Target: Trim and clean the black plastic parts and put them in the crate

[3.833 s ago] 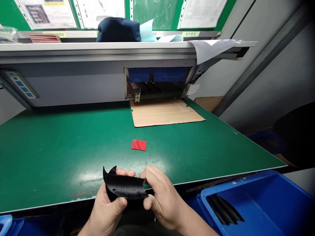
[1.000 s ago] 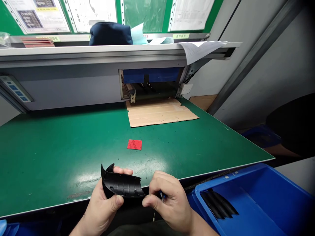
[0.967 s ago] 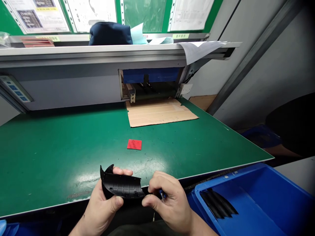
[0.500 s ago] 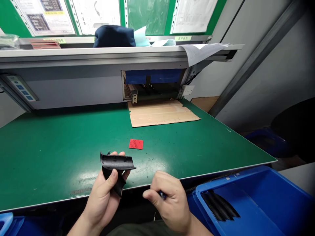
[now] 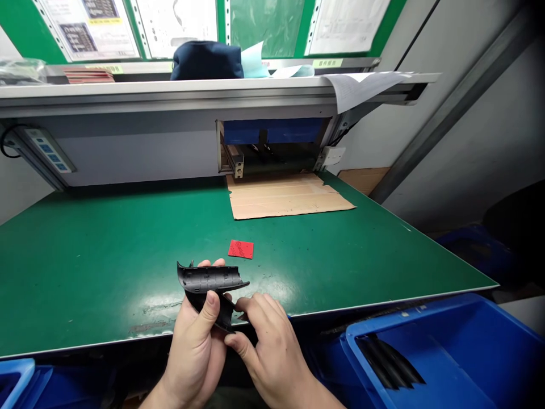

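Note:
My left hand (image 5: 198, 343) is closed around a black curved plastic part (image 5: 210, 278), thumb on the near side and fingertips showing behind it. The part is trough-shaped, with its hollow side up and a second section angled down toward me. At the lower right end of that section is my right hand (image 5: 270, 341), its thumb and bent fingers close to the edge. Something small and dark shows between those fingers, and a bit of blue peeks out beyond the knuckles; the hand hides most of it.
A red card (image 5: 240, 249) with handwriting lies on the green table (image 5: 128, 238) beyond my hands. Farther back is a flat cardboard sheet (image 5: 289, 196) below an opening. At right, a blue bin (image 5: 460, 352) holds several black curved parts (image 5: 389, 360); another blue bin (image 5: 25, 380) stands at left.
My right hand has moved left and up, from apart to right at the plastic part's lower end. Its fist has loosened into bent fingers. My left hand still holds the part.

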Tool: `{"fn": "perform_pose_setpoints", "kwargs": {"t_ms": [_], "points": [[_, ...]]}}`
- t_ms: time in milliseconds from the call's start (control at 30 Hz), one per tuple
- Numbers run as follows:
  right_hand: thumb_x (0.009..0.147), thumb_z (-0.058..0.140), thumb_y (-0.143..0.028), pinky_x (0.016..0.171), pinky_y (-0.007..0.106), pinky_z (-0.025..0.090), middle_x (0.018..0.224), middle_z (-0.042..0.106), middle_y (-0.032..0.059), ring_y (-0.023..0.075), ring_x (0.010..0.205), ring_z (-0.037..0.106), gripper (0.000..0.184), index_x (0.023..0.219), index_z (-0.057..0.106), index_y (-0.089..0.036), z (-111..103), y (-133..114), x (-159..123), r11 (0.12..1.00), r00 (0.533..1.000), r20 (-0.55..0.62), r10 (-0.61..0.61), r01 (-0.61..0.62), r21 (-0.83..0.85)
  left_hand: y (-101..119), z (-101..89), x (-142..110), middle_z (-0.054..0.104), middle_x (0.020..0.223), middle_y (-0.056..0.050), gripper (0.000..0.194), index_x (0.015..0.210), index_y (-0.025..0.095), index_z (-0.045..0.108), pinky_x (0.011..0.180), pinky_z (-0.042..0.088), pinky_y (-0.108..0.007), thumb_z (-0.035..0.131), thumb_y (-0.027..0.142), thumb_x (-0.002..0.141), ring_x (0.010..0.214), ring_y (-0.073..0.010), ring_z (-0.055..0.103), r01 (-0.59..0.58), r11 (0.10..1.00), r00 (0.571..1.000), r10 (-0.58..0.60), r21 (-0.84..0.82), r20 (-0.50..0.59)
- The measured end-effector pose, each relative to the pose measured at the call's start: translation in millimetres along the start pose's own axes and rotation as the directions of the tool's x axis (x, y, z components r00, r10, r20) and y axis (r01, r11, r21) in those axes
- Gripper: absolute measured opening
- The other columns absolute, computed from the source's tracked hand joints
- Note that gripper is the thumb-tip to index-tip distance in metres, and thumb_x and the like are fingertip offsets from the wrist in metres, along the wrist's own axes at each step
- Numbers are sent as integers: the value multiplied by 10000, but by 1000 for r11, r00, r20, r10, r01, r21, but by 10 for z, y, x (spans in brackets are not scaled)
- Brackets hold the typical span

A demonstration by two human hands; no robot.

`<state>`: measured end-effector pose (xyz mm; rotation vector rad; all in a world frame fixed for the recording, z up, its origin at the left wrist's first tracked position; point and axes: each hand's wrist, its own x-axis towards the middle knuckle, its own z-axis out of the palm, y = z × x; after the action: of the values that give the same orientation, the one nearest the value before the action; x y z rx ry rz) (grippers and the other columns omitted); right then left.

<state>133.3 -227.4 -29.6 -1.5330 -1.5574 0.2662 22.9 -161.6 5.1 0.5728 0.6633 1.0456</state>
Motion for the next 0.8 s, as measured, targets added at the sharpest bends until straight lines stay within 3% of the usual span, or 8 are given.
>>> {"fn": "perform_pose_setpoints", "kwargs": {"t_ms": [100,300,500,633,800], "points": [[970,298,-689,707,342,324,889,528,26,230,793,480,538,1068,545,-221,-37,18,13,1000,1000,-10,6,-7,-17,-6,-7,-13,529,1363,-20,408,1203,317,593,884,502,-229,698,345,809,1198,-198,521,-8,1000,1000,8,-22,9],[948,109,-722,677,347,302,912,516,60,247,779,454,699,1244,513,-234,-61,-21,43,989,999,35,-38,42,-144,-27,-30,-39,534,1343,-20,446,1182,335,590,866,520,-256,745,346,765,1121,-203,576,-4,1000,1000,4,-25,5],[925,1,-718,648,344,267,850,494,68,241,736,427,803,1105,592,-204,-43,-50,65,955,1000,5,-18,18,-295,-14,11,-50,556,1301,-34,455,1195,333,584,661,538,-190,743,340,769,1011,-180,604,13,1000,1000,-13,-27,-12],[940,-19,-688,632,339,247,825,496,74,240,729,416,817,1009,620,-183,-39,-47,83,941,999,13,-32,34,-337,-5,64,-72,560,1284,-50,471,1227,339,550,419,436,-161,721,323,789,850,-163,619,27,1000,1000,-27,-15,16],[971,8,-652,622,337,238,808,517,77,236,716,417,773,954,610,-167,-51,-7,79,944,997,54,-51,66,-323,-42,84,-88,513,1330,-55,518,1244,335,515,403,427,-166,734,314,775,836,-164,611,25,1000,1000,-25,-15,4]]}}
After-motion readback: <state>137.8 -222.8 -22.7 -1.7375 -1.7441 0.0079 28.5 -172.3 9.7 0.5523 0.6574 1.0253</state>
